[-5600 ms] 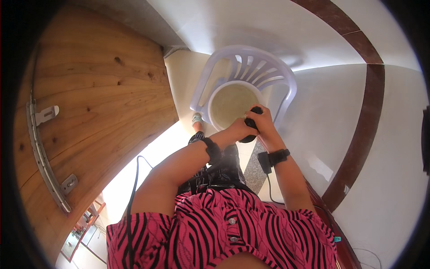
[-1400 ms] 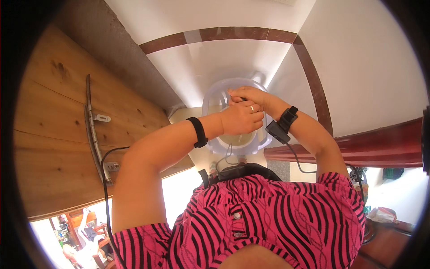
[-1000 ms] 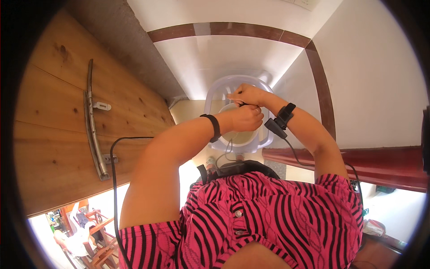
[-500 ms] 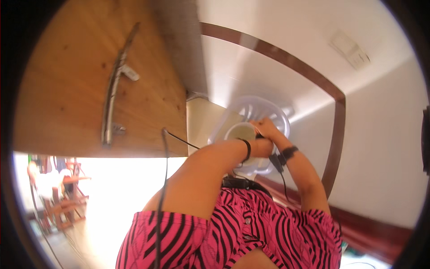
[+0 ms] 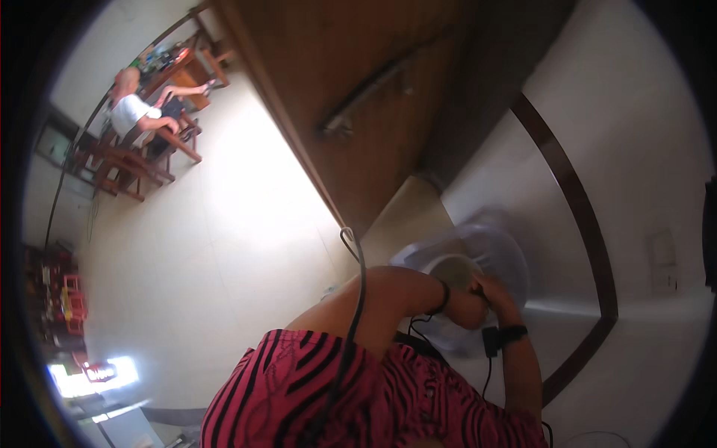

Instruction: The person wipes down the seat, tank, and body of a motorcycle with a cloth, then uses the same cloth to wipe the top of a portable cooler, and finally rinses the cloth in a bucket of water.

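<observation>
A round pale container [image 5: 452, 267] with a greenish-grey inside is at my hands, in front of a translucent plastic thing with a curved rim [image 5: 515, 250] whose kind I cannot make out. My left hand [image 5: 467, 308], below a black wrist cord, is closed beside the container's near right edge. Next to it, my right hand [image 5: 496, 295] curls at the container's right rim, its fingers partly hidden. Something small and dark shows between the two hands, too blurred to name. A black strap with a small box [image 5: 494, 340] and a hanging cable is on my right wrist.
A brown wooden door [image 5: 396, 97] with a metal handle stands ahead, its edge near a black cable [image 5: 359, 287]. White wall with brown trim [image 5: 575, 194] is on my right. A person [image 5: 134, 112] sits on a wooden chair far left; red stools [image 5: 73, 302] stand further down.
My view has turned left and the picture has darkened; the room and the seated person now show more fully. Both hands stay together at the round container.
</observation>
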A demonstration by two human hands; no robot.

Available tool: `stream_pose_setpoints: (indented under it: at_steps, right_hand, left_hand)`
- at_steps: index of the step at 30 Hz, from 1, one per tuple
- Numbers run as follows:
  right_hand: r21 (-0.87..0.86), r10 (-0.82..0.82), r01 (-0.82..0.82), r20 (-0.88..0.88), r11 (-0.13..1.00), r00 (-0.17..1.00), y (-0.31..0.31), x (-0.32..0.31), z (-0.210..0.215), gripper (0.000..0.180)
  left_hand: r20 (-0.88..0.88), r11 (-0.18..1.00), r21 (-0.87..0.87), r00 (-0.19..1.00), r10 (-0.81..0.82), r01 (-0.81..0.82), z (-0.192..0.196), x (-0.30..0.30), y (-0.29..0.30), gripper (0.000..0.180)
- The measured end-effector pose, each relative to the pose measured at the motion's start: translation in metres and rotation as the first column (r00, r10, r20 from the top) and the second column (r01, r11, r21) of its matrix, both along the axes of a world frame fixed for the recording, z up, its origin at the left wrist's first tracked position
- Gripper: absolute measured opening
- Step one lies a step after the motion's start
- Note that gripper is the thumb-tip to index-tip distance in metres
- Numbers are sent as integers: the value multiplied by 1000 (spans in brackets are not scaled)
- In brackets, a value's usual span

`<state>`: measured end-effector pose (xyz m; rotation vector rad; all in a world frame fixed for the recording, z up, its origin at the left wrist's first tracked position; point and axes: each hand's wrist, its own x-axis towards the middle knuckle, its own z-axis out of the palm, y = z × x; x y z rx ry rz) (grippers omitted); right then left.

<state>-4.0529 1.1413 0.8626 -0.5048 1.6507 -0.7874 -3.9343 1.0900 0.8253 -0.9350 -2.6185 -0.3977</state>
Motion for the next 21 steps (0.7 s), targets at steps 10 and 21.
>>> stream_pose_setpoints:
  at_steps: [10, 21]
  right_hand:
    - [22, -13, 6, 357, 1000, 934, -59, 79, 21, 43]
    - [-479, 866, -790, -111, 383, 487, -220, 465, 112, 48]
  left_hand:
    - [168, 754, 576, 949, 269, -315, 80, 181, -98, 53]
    - [641, -763, 642, 498, 584, 69, 58, 537, -103, 67]
